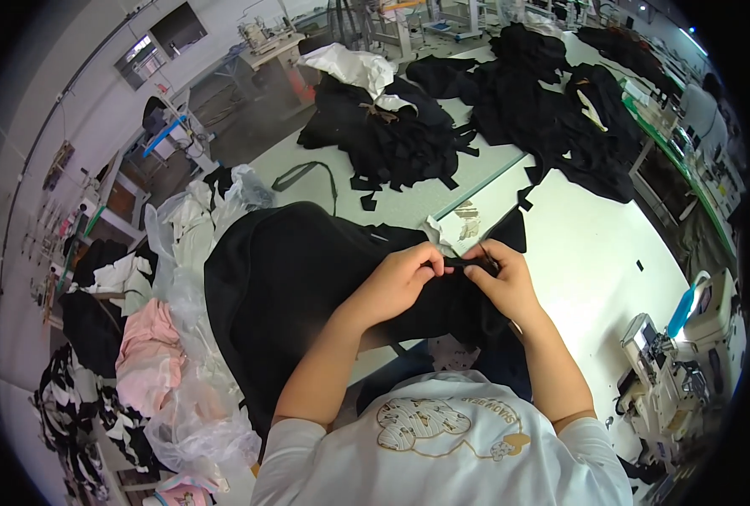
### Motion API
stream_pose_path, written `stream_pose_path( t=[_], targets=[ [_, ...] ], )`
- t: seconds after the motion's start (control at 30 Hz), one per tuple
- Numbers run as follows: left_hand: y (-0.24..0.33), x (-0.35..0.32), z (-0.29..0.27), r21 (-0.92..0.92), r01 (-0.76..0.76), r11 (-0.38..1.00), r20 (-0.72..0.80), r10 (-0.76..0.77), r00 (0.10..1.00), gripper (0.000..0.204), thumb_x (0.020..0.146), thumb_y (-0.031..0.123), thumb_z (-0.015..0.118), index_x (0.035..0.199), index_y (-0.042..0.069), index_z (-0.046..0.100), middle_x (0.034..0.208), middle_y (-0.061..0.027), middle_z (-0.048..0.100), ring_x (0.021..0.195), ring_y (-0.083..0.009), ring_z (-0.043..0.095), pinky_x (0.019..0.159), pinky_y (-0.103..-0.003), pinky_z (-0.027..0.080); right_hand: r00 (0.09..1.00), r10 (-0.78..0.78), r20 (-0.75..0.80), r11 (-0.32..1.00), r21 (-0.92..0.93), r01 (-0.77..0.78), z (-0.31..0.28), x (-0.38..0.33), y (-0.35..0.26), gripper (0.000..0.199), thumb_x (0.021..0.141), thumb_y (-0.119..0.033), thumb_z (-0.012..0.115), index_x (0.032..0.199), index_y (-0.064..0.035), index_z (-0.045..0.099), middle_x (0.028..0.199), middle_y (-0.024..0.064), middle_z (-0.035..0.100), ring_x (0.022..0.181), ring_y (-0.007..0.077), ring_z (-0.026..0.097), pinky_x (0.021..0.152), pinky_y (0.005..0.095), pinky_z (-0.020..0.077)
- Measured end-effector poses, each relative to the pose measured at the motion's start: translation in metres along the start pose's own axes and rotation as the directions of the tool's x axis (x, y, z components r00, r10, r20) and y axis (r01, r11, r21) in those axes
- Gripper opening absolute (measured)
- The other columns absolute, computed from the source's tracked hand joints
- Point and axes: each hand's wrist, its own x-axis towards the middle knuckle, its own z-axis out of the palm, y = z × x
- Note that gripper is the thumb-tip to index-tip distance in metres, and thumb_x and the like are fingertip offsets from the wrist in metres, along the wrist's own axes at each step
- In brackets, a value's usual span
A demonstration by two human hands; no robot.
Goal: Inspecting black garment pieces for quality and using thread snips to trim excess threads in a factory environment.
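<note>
A large black fabric piece (295, 274), looking like part of a garment, spreads over the white table and hangs toward my lap. My left hand (402, 282) pinches a narrow edge of it between thumb and fingers. Close by on the right, my right hand (505, 277) is closed on the same black fabric, thumb and forefinger pressed together. Something thin and dark shows at the right fingertips, too small to make out. A black corner of cloth (510, 232) sticks up just beyond the right hand.
Heaps of black cut cloth (383, 126) and black garments (518, 101) cover the far table. A black strap (307, 173) lies nearer. Clear plastic bags (193, 405) and pink cloth (150, 350) crowd the left. A sewing machine (657, 371) stands at right.
</note>
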Motion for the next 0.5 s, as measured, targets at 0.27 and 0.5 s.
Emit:
stream_pose_path(
  t=[0.27, 0.5],
  targets=[
    [0.003, 0.006, -0.028, -0.362, 0.096, 0.927, 0.102, -0.063, 0.993, 0.037, 0.089, 0.0, 0.047, 0.125, 0.0, 0.058, 0.117, -0.0063, 0.064, 0.075, -0.0074, 0.051, 0.069, -0.02, 0.044, 0.932, -0.267, -0.247, 0.95, -0.231, 0.211, 0.015, 0.014, -0.029, 0.025, 0.081, -0.01, 0.068, 0.104, 0.0001, 0.064, 0.096, 0.0137, 0.061, 0.084, 0.0253, 0.06, 0.075, 0.032, 0.0466],
    [0.005, 0.0, -0.036, -0.412, 0.127, 0.902, 0.097, -0.095, 0.991, 0.05, 0.09, 0.001, 0.048, 0.14, 0.001, 0.045, 0.133, -0.0091, 0.057, 0.073, -0.0075, 0.051, 0.067, -0.018, 0.043, 0.989, 0.067, 0.133, 0.993, 0.093, -0.079, 0.035, -0.01, -0.039, 0.032, 0.099, -0.022, 0.047, 0.099, 0.0029, 0.067, 0.065, 0.0036, 0.056, 0.064, 0.0099, 0.054, 0.061, 0.0265, 0.0425]
  ],
)
